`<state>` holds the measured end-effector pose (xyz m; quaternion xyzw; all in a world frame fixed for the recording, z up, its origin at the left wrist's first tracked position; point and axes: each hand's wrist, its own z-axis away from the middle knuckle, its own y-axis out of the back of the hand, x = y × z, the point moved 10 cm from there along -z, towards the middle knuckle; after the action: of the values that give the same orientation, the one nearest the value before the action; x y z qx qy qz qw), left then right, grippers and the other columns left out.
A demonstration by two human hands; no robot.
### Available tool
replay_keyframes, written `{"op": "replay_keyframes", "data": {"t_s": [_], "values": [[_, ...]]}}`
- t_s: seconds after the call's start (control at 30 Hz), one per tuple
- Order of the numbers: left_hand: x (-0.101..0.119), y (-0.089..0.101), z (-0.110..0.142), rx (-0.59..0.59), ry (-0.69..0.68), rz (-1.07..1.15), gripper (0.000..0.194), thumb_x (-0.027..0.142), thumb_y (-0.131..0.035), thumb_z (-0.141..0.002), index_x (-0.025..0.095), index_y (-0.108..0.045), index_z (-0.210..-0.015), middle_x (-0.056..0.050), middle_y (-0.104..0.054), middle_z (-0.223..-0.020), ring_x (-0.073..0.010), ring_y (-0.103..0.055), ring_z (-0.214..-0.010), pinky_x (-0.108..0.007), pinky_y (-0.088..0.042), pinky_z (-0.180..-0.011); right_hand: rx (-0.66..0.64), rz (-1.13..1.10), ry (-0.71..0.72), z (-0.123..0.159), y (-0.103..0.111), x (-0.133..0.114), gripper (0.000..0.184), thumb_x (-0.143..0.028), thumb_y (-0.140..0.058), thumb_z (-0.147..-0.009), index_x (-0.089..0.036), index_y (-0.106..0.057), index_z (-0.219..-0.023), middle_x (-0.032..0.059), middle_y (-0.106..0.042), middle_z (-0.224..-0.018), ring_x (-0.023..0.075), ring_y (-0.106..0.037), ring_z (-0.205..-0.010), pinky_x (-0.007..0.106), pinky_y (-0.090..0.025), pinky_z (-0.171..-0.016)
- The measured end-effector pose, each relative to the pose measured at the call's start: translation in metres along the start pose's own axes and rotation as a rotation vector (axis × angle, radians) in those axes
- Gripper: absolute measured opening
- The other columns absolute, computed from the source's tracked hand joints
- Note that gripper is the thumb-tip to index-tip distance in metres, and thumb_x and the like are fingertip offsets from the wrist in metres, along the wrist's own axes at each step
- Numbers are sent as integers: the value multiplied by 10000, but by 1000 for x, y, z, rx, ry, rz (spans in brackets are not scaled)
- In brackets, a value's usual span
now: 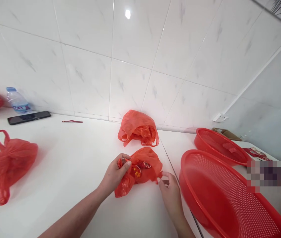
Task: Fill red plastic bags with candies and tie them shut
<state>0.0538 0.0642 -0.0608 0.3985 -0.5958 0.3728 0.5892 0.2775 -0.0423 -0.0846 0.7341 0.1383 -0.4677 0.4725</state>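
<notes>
A small red plastic bag with wrapped sweets showing through lies on the white table, near the middle. My left hand is closed on the bag's left edge, thumb and fingers pinching the plastic. My right hand pinches the bag's right edge, fingers curled. The bag is stretched between both hands.
A second crumpled red bag sits behind, near the tiled wall. A tied red bag lies far left. Two red mesh baskets stand at the right. A water bottle, a black phone and a red strip lie at the back left.
</notes>
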Motion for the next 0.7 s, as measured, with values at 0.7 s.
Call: {"op": "replay_keyframes", "data": {"t_s": [0.7], "values": [[134,48,-26,-71,-223,-352,321,461,-462,-860,215,-600,-1012,-19,-631,-800,-119,-539,-578,-220,-435,-491,-66,-395,126,-5,99,-110,260,-458,-583,-799,-205,-598,-740,19,-620,-700,128,-532,-552,256,-435,-517]]}}
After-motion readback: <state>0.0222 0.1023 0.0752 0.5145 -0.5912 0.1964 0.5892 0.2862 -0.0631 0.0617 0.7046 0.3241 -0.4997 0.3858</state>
